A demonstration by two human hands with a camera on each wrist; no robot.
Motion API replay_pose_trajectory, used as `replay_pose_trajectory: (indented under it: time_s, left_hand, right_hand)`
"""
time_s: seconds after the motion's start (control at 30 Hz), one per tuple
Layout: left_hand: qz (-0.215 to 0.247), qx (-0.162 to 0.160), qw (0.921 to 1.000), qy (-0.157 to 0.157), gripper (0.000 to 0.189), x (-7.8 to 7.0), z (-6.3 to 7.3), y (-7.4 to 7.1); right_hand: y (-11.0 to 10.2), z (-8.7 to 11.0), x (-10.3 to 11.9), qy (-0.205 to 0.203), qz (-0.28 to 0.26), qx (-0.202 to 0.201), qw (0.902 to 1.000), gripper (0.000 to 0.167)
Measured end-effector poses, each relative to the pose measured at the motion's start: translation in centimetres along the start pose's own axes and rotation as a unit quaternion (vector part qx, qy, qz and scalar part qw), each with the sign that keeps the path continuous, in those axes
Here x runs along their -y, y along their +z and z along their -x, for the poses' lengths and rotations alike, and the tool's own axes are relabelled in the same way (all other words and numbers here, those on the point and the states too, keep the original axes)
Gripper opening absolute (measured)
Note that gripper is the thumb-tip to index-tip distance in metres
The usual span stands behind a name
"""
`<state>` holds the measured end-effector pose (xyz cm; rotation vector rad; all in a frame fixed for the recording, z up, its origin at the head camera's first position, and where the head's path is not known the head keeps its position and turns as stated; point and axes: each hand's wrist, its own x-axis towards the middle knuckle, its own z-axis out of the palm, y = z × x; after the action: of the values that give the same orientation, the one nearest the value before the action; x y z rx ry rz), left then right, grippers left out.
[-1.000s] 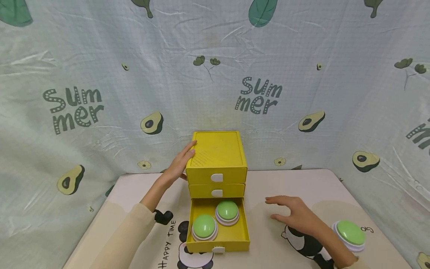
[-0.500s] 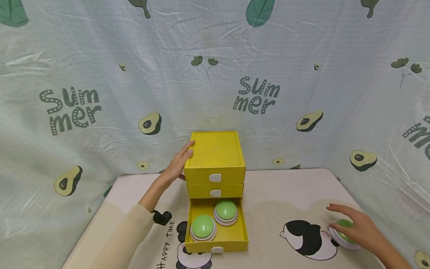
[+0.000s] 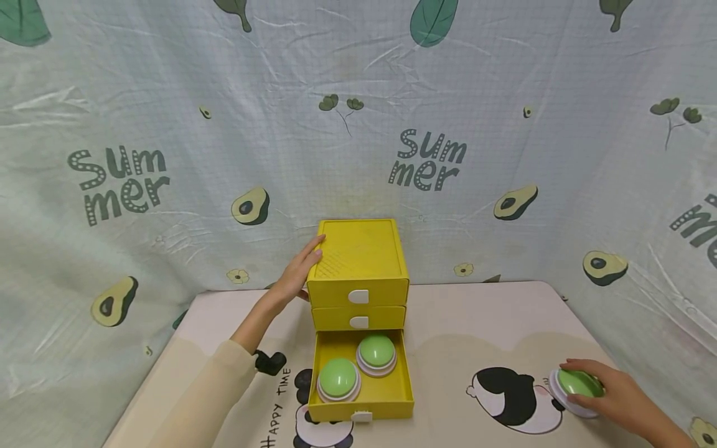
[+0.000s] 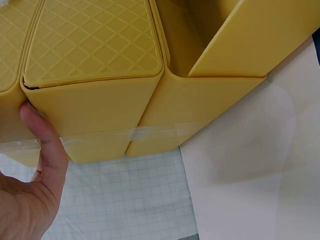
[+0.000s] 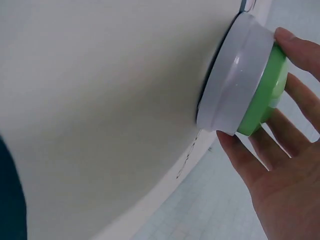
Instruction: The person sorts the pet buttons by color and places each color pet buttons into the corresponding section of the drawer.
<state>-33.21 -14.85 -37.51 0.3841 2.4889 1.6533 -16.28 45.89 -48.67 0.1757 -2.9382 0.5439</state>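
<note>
At the right of the head view my right hand (image 3: 620, 397) grips a round push button (image 3: 580, 384) with a green dome and a white base. In the right wrist view its fingertips and thumb sit round the rim of the push button (image 5: 230, 75), whose base is on or close over the tabletop. My left hand (image 3: 291, 277) rests against the left side of a yellow drawer unit (image 3: 361, 252), its fingers lying over the top edge. The bottom drawer (image 3: 389, 392) is pulled out. Two matching buttons, a front one (image 3: 338, 377) and a back one (image 3: 376, 351), sit inside it.
The upper drawer (image 3: 336, 294) and middle drawer (image 3: 333, 318) are closed, each with a white handle. A pale tabletop (image 3: 448, 311) with printed panda figures lies underneath. A printed curtain (image 3: 336, 155) hangs behind the unit and along both sides.
My right hand has moved right from beside the drawer to the button on the table, and its fingers have closed round it. The left hand has stayed on the drawer unit.
</note>
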Motion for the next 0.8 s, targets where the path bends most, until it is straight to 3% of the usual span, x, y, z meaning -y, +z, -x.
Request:
replay_pose_trajectory:
  time_s: [0.23,0.5,0.63,0.8]
  left_hand:
    - [-0.002,-0.001,1.0,0.002,0.061,-0.1,0.1,0.0]
    - [-0.006,-0.002,1.0,0.002,0.062,-0.2,0.1,0.1]
    - [-0.005,-0.002,1.0,0.0,0.061,-0.3,0.1,0.1]
    - [-0.006,-0.003,1.0,-0.001,0.061,-0.3,0.1,0.1]
  right_hand:
    - [0.5,0.2,-0.4,-0.033,0.0,-0.046,0.9984,0.057]
    - [1.5,-0.5,0.6,-0.122,-0.019,-0.103,0.987,0.059]
    - [1.4,-1.7,3.0,-0.146,-0.002,-0.084,0.9856,0.06]
    - [0.6,-3.6,7.6,-0.133,0.021,-0.011,0.9909,0.057]
